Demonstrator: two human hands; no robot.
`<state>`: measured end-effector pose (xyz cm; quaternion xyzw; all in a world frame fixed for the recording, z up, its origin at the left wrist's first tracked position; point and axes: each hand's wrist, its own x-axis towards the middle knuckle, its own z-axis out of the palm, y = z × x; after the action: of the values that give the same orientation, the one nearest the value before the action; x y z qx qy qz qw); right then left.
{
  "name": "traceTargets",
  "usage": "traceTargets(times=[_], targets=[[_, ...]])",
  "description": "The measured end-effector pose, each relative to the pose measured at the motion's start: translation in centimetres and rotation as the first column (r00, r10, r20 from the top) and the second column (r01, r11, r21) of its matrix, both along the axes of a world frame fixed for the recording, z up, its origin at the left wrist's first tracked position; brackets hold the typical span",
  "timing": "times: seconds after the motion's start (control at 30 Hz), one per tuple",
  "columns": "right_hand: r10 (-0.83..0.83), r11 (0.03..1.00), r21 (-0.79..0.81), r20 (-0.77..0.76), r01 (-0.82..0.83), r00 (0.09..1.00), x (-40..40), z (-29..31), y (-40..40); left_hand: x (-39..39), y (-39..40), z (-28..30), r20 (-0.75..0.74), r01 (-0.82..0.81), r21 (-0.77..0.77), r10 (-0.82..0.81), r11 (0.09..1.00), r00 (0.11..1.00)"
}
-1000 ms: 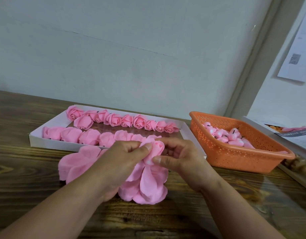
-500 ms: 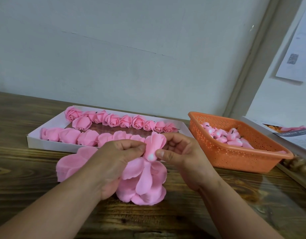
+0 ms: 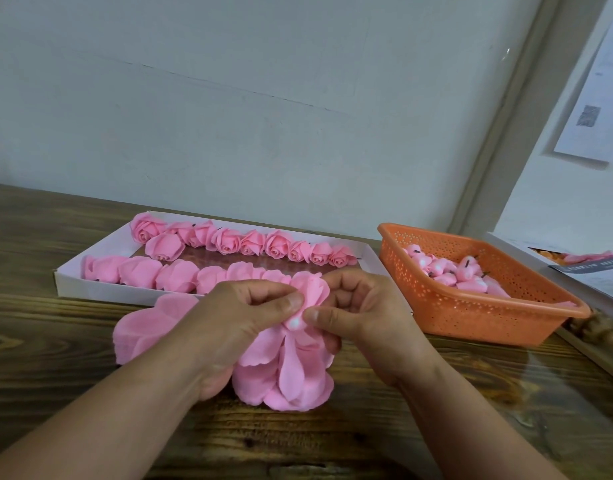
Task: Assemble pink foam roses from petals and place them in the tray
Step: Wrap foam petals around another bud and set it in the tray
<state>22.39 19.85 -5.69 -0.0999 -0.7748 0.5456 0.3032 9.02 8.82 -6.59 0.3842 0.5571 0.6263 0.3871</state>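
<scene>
1. A person's left hand (image 3: 249, 317) and right hand (image 3: 364, 317) meet over a wooden table (image 3: 56, 341), thumbs and forefingers pinched together on the pale centre of a half-built pink foam rose (image 3: 298, 320). One petal stands up behind the pinch; the loose petals (image 3: 287, 372) hang open below it, their tips touching the tabletop.

2. Just beyond the hands, the white tray (image 3: 73, 282) holds two rows of finished roses (image 3: 249, 244), one far and one near. A stack of flat petal sheets (image 3: 142, 330) lies on the table at near left, partly under the left wrist.

3. At right, well apart from the tray, an orange basket (image 3: 471, 317) holds small pink buds (image 3: 447, 268) with dark stems.

4. The likely risk: both grips bear on one small point. If either thumb slackens while a petal is wrapped, the hanging petals could splay and the bloom unroll.

5. Foam this thin probably creases or tears at its base if pinched or tugged too hard.

6. The tray's near row sits close behind the knuckles; a careless forward reach could knock those roses out of line.
</scene>
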Motion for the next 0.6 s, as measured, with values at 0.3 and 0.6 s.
traceTargets(times=[0.3,0.6], targets=[[-0.059,0.998,0.036,0.034,0.058,0.998,0.2,0.3,-0.8,0.3,0.1,-0.1,-0.186,-0.09,0.046,0.097,0.995,0.978],[-0.229,0.97,0.097,0.049,0.223,0.972,-0.2,0.4,-1.1,0.6,0.2,-0.3,-0.023,-0.062,-0.061,0.061,0.996,0.998]])
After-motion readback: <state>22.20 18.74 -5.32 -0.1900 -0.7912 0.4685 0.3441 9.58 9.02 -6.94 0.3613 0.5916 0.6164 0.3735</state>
